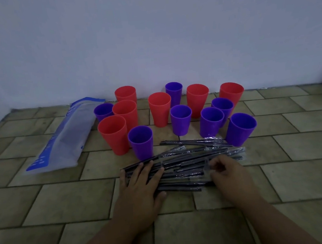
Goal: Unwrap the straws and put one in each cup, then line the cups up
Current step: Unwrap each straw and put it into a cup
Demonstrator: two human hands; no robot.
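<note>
Several red cups [113, 134] and purple cups [141, 142] stand upright in a loose cluster on the tiled floor, none holding a straw. In front of them lies a heap of dark straws [186, 158], each in clear plastic wrap. My left hand [140, 184] lies flat with straight fingers on the left end of the heap. My right hand [225, 170] is at the right end, its fingers curled and pinching a wrapped straw near its end.
A flat clear and blue plastic bag [60, 138] lies on the floor to the left of the cups. A pale wall [149, 45] rises just behind the cups. Bare tiled floor [46, 205] spreads to both sides and toward me.
</note>
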